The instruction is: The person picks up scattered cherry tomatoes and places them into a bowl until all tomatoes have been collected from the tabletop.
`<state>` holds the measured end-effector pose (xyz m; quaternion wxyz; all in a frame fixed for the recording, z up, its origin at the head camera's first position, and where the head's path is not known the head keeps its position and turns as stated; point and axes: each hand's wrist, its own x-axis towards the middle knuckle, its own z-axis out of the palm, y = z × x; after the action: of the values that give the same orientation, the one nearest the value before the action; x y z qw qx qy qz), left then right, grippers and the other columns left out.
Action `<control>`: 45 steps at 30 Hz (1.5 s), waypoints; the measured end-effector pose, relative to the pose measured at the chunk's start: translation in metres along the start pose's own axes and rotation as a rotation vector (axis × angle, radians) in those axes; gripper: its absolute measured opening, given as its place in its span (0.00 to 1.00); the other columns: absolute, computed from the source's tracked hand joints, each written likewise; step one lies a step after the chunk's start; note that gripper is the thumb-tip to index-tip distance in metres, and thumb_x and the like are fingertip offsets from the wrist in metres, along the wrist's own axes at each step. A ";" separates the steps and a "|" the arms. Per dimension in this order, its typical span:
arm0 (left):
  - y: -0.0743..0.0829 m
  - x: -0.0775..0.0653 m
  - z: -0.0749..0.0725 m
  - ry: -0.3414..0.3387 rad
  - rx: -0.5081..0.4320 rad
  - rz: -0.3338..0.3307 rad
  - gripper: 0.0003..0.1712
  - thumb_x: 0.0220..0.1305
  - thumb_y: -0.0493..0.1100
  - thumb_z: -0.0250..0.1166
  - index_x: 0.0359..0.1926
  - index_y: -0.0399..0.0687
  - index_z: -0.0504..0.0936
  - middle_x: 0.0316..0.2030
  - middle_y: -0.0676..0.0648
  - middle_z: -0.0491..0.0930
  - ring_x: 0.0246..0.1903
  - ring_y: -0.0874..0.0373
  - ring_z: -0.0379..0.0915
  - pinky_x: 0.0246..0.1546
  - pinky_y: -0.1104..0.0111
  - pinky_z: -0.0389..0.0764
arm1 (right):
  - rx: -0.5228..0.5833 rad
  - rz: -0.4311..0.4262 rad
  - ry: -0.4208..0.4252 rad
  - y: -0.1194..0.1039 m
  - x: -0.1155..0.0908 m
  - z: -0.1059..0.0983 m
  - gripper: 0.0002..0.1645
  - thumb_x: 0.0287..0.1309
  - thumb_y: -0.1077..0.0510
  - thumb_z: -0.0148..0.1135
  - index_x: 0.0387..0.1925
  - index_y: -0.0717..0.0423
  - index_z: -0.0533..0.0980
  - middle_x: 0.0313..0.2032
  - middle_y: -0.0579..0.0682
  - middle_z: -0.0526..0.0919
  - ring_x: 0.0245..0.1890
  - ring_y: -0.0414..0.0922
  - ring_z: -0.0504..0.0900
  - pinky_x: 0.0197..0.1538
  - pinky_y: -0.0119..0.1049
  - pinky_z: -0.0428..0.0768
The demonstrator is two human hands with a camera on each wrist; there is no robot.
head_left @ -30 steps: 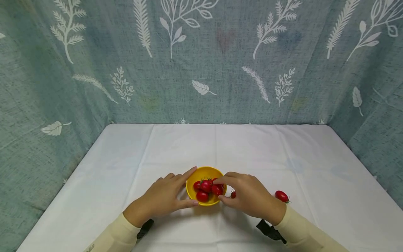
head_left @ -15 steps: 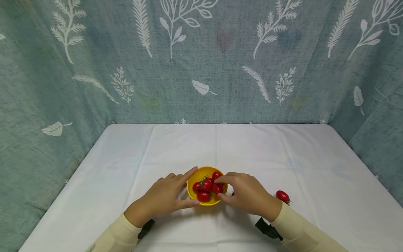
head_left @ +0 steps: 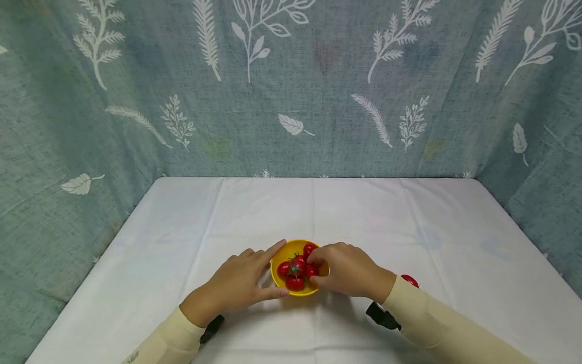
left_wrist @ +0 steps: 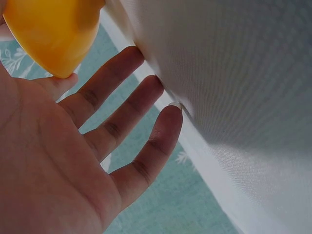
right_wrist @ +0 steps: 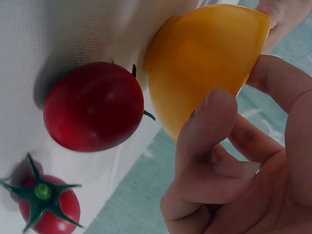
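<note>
A yellow bowl (head_left: pixel 283 252) stands on the white-covered table with several red cherry tomatoes (head_left: pixel 294 282) inside. My left hand (head_left: pixel 236 285) holds it between index finger at the far rim and thumb at the near rim. The other left fingers (left_wrist: pixel 114 129) stretch out with tips at the tablecloth. Over the right side of the bowl, my right hand (head_left: pixel 352 273) pinches a cherry tomato (head_left: pixel 311 271) between thumb and index finger. The right wrist view has that hand's lower fingers (right_wrist: pixel 209 126) curled beside the bowl's outer wall; the pinched tomato is hidden there.
One tomato (head_left: pixel 410 280) lies right of the bowl, partly behind the right sleeve (head_left: pixel 425 308). In the right wrist view a plain-sided tomato (right_wrist: pixel 95 107) sits near the bowl, and another shows its green stem (right_wrist: pixel 43 192). A leaf-patterned curtain (head_left: pixel 318 101) surrounds the table.
My right hand has shifted slightly left and farther into the bowl. Tomatoes inside have moved about, one now at the upper right. The right sleeve covers more of the loose tomato. The left hand stays.
</note>
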<state>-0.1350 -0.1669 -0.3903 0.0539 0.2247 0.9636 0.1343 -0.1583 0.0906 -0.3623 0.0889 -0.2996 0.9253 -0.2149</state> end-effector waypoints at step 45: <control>0.003 0.001 -0.002 0.000 0.011 -0.009 0.58 0.52 0.82 0.58 0.79 0.67 0.52 0.55 0.53 0.83 0.49 0.53 0.75 0.47 0.53 0.76 | -0.167 0.025 0.129 0.022 -0.046 -0.015 0.17 0.54 0.52 0.75 0.46 0.47 0.85 0.42 0.42 0.85 0.29 0.34 0.76 0.34 0.32 0.77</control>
<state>-0.1352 -0.1644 -0.3871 0.0533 0.2209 0.9653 0.1288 -0.1374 0.1390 -0.3569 0.0066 -0.2798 0.9475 -0.1549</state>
